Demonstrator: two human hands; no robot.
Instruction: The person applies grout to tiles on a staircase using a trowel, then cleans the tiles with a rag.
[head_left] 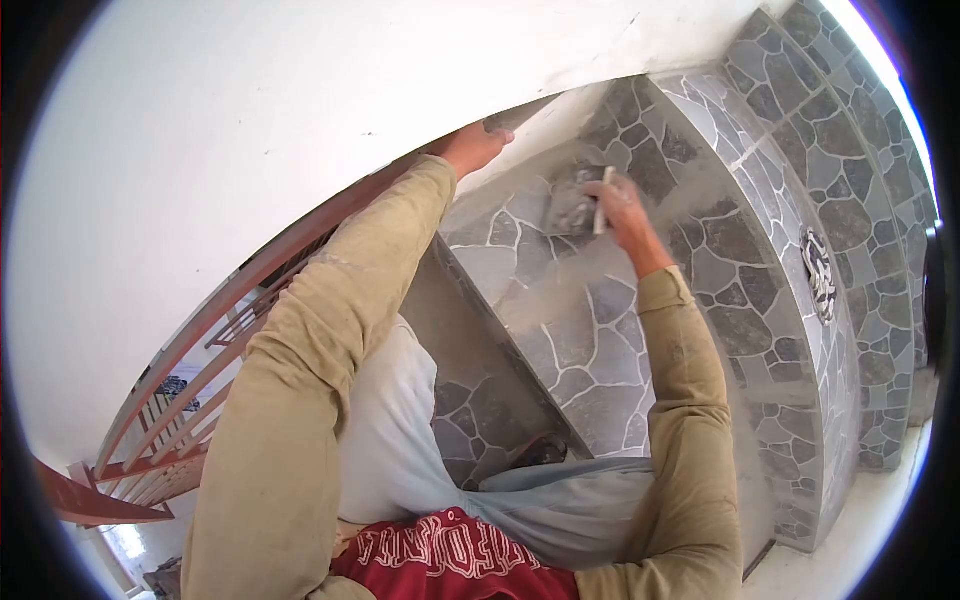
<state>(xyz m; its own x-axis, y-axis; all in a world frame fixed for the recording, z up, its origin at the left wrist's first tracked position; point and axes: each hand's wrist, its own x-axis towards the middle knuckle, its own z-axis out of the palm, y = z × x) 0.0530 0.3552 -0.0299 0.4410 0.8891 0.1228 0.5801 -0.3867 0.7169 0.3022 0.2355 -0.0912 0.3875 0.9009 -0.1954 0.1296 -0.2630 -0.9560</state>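
My right hand (622,205) is closed around the pale handle of a trowel (572,203). Its flat grey plate is dusty, slightly blurred, and lies over the stone-patterned step (570,310). Grey stone shapes with white joint lines cover this surface, and a dusty smear runs across it beside the trowel. Up and to the left, my left hand (476,150) holds onto the reddish-brown handrail (385,178) where it meets the white wall; part of its fingers is hidden.
A white wall (240,110) fills the upper left. Red railing bars (185,420) stand at the lower left. Curved stone-patterned risers (790,170) rise on the right, with a crumpled black-and-white cloth (819,275) on one. A dark shoe (540,451) rests below a step edge (500,335).
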